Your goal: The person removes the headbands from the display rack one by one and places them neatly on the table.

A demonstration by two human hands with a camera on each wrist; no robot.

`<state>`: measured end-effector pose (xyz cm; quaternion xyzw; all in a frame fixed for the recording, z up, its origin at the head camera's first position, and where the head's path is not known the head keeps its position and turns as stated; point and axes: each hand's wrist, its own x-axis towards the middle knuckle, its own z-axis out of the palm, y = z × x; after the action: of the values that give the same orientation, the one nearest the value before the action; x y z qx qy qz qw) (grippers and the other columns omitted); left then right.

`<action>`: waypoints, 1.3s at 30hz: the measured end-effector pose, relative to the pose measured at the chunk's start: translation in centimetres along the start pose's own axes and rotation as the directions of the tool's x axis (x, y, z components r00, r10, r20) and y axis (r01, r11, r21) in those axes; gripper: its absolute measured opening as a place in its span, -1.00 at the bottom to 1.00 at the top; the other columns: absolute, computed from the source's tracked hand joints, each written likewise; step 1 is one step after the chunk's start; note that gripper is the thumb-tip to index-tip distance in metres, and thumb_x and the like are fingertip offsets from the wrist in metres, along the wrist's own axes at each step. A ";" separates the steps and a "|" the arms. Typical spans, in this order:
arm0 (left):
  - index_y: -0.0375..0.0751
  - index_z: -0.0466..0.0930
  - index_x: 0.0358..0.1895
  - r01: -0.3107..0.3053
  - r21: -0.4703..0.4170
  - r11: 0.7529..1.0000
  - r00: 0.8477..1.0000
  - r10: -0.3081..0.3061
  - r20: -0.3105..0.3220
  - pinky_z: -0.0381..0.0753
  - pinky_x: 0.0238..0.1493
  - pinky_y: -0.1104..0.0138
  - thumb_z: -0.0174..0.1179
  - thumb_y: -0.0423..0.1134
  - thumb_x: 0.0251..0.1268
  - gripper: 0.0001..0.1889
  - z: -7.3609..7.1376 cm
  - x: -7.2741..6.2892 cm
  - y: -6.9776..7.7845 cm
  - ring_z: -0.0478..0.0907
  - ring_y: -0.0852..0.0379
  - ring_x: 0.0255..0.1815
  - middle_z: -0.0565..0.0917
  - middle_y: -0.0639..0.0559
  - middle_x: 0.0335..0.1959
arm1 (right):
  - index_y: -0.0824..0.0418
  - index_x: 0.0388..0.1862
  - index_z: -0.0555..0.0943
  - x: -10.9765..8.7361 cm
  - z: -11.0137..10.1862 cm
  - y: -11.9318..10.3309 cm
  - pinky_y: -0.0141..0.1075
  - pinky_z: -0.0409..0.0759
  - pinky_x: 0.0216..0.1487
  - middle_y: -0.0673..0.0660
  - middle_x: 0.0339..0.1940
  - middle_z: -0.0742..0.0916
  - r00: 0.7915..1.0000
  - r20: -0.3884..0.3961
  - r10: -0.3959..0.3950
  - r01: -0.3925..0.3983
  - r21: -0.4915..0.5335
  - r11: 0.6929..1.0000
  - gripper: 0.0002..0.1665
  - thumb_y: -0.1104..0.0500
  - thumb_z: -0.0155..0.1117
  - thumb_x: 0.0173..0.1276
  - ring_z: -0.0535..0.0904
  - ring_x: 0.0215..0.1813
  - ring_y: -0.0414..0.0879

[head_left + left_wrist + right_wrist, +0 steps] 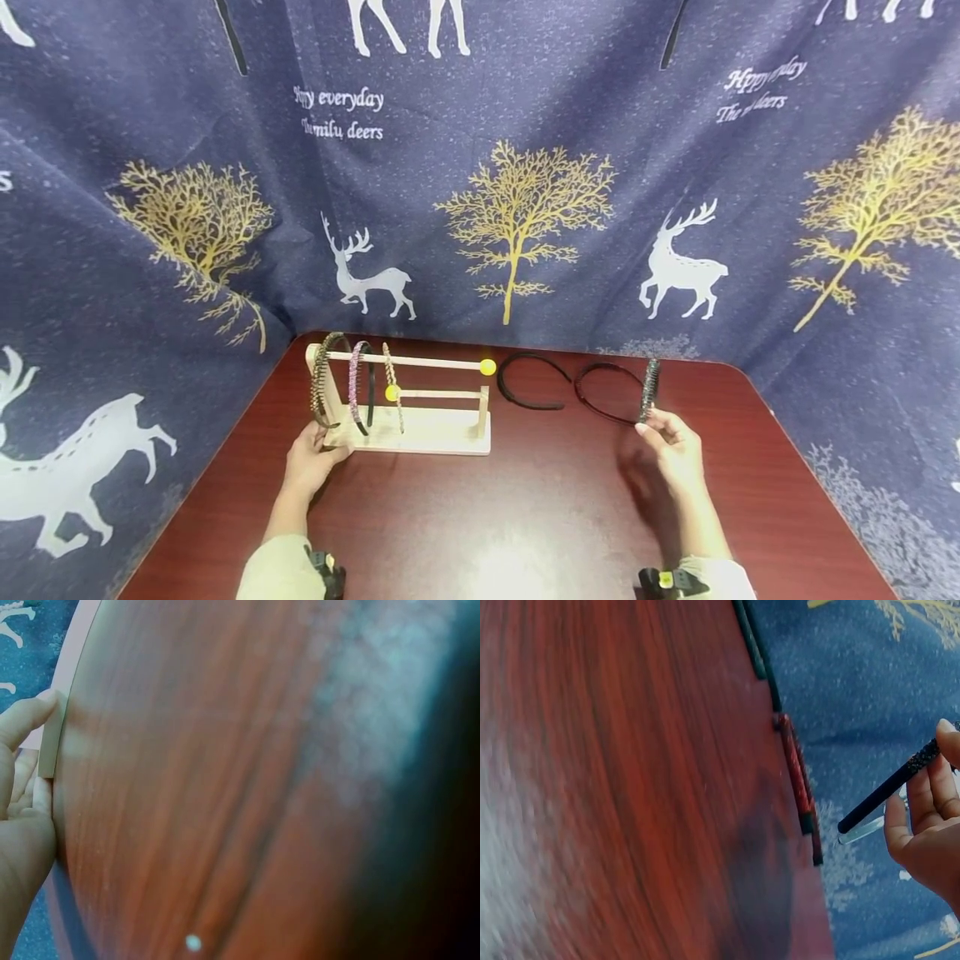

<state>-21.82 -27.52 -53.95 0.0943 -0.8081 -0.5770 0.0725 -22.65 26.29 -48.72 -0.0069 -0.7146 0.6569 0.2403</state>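
Note:
A pale wooden headband stand point(442, 431) with two bars and yellow end knobs is on the left of the table. Its left end is gripped by my left hand point(309, 462); the left wrist view shows my thumb against the base edge point(51, 746). From the upper bar hang an olive-gold headband point(320, 383), a pink one point(353, 383) and a slim cream one point(388, 367). My right hand point(678, 450) pinches a dark, glittery headband point(650, 387) at the right, raised above the table; the right wrist view shows its black end point(877, 801).
On the table behind and right of the stand lie a black headband point(508, 394) and a dark red headband point(600, 409). The reddish-brown table point(555, 475) meets a blue patterned cloth point(465, 283) at its back and sides.

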 end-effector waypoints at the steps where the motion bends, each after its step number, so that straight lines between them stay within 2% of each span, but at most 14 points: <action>1: -0.34 0.30 0.19 0.001 0.003 1.000 1.000 -0.001 0.001 0.22 0.29 0.11 0.32 -0.45 -0.01 -0.38 0.0 0.0 0.0 0.21 -0.18 0.31 0.35 -0.33 0.24 | 0.55 -0.23 0.53 0.2 -0.3 0.4 -0.59 0.49 -0.32 -0.07 -0.46 0.67 1.000 -0.011 0.001 -0.002 -0.018 1.000 -0.79 0.56 0.24 0.10 0.56 -0.33 -0.33; 7: -0.32 0.29 0.19 0.015 0.042 0.999 1.000 -0.015 -0.001 0.21 0.29 0.08 0.34 -0.41 -0.01 -0.37 -0.1 -0.2 0.1 0.20 -0.21 0.31 0.34 -0.32 0.26 | 0.48 -0.29 0.57 0.8 -1.6 0.8 -0.60 0.46 -0.34 -0.16 -0.40 0.67 0.999 -0.043 -0.004 -0.003 -0.150 0.989 -0.84 0.49 0.29 0.11 0.55 -0.33 -0.36; 14: -0.34 0.30 0.17 0.003 0.022 1.000 1.000 -0.003 -0.001 0.20 0.30 0.10 0.33 -0.43 -0.01 -0.39 -0.2 0.3 0.2 0.21 -0.19 0.31 0.35 -0.34 0.25 | 0.50 -0.15 0.56 2.4 -3.0 1.5 -0.58 0.41 -0.44 -0.18 -0.51 0.63 0.999 -0.047 0.004 -0.015 -0.240 0.971 -0.72 0.44 0.32 0.12 0.51 -0.40 -0.37; 22: -0.35 0.29 0.17 0.007 0.040 0.999 1.000 -0.007 0.001 0.21 0.29 0.09 0.33 -0.41 -0.01 -0.38 -0.2 0.2 0.0 0.21 -0.21 0.30 0.34 -0.35 0.25 | 0.44 -0.09 0.57 4.2 -4.5 2.9 -0.60 0.42 -0.34 -0.22 -0.55 0.61 0.999 -0.026 0.024 -0.032 -0.369 0.929 -0.68 0.37 0.30 0.16 0.49 -0.39 -0.41; 30: -0.35 0.31 0.13 0.009 0.032 0.999 1.000 -0.009 -0.002 0.23 0.28 0.10 0.33 -0.42 -0.01 -0.42 -0.3 0.2 -0.3 0.22 -0.20 0.30 0.35 -0.35 0.24 | 0.45 -0.10 0.59 5.4 -5.2 4.6 -0.58 0.40 -0.40 0.05 -0.52 0.69 0.997 -0.054 0.062 -0.080 -0.457 0.886 -0.67 0.35 0.32 0.14 0.46 -0.47 -0.44; 36: -0.36 0.34 0.09 -0.005 0.048 0.999 1.000 0.006 -0.026 0.28 0.25 0.10 0.34 -0.43 -0.03 -0.45 -0.2 0.3 -0.2 0.29 -0.20 0.25 0.39 -0.36 0.20 | 0.41 -0.04 0.59 6.7 -5.4 5.5 -0.53 0.39 -0.34 0.12 -0.43 0.72 0.994 -0.015 0.111 -0.103 -0.530 0.842 -0.63 0.28 0.32 0.17 0.43 -0.43 -0.47; 39: -0.36 0.36 0.07 -0.010 0.038 0.999 0.999 0.011 -0.036 0.30 0.24 0.11 0.35 -0.44 -0.05 -0.46 -0.2 0.2 -0.1 0.32 -0.20 0.23 0.41 -0.36 0.18 | 0.39 -0.03 0.59 7.4 -5.4 5.7 -0.52 0.43 -0.40 0.21 -0.35 0.72 0.991 0.005 0.131 -0.106 -0.559 0.823 -0.63 0.25 0.31 0.19 0.47 -0.44 -0.42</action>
<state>-21.98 -27.78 -54.01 0.1020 -0.8178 -0.5595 0.0885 -29.07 34.50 -51.50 -0.1068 -0.8781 0.4337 0.1713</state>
